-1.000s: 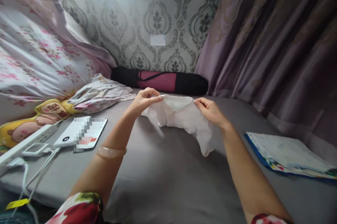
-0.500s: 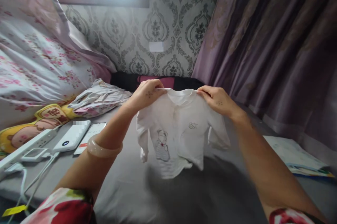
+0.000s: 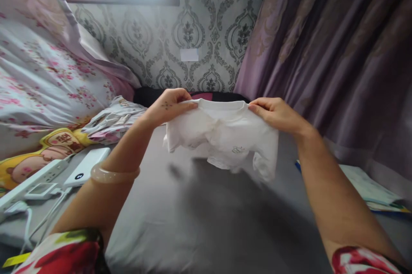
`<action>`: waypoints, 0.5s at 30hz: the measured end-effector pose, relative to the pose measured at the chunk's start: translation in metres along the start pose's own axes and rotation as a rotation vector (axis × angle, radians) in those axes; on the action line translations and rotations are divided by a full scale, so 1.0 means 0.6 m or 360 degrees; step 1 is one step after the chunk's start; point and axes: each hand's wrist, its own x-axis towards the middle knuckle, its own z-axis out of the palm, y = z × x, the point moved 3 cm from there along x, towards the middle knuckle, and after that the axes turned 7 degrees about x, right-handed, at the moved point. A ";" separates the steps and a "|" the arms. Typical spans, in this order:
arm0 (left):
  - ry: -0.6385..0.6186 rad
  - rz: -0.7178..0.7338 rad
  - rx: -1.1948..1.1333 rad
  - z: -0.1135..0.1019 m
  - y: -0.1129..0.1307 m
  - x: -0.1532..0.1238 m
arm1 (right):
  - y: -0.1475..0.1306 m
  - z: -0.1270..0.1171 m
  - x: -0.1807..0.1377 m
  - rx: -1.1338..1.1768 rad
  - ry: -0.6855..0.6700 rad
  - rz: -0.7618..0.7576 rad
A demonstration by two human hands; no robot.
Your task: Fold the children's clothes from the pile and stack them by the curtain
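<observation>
A small white long-sleeved baby shirt (image 3: 222,130) hangs in the air between my two hands, over the grey bed sheet (image 3: 193,231). My left hand (image 3: 169,104) pinches it at the shoulder left of the neckline. At the opposite shoulder, my right hand (image 3: 277,113) grips the cloth between thumb and fingers. The collar is stretched nearly straight between them. Below, the body and sleeves billow and fold, so the bear print is mostly hidden, while a small bee print shows on the right side.
On the left lie a white power strip (image 3: 35,184) with cables, a white power bank (image 3: 88,166), a yellow cartoon pillow (image 3: 41,158) and crumpled clothes (image 3: 112,119). A flat booklet or packet (image 3: 370,186) lies at right. Purple curtains (image 3: 322,51) hang behind it.
My hands have moved slightly up and farther apart, tightening the collar. The shirt's lower part has swung away and up, from hanging down flat to billowing.
</observation>
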 end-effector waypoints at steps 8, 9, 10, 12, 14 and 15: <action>0.0048 -0.0052 -0.0139 0.010 -0.024 0.022 | 0.014 0.000 0.017 -0.0014 0.0065 -0.0051; 0.0022 -0.0039 -0.0134 0.013 -0.027 0.027 | 0.017 0.001 0.022 -0.0029 0.0113 -0.0072; 0.0001 -0.0019 -0.0155 0.017 -0.029 0.033 | 0.020 0.002 0.026 -0.0022 0.0172 -0.0090; -0.0011 0.0018 -0.0218 0.023 -0.036 0.044 | 0.028 0.004 0.035 0.0006 0.0228 -0.0105; 0.0019 0.0041 -0.0171 0.029 -0.045 0.054 | 0.038 0.009 0.044 -0.0051 0.0139 -0.0112; 0.0045 0.0051 -0.0114 0.032 -0.050 0.059 | 0.042 0.009 0.048 -0.0095 0.0103 -0.0120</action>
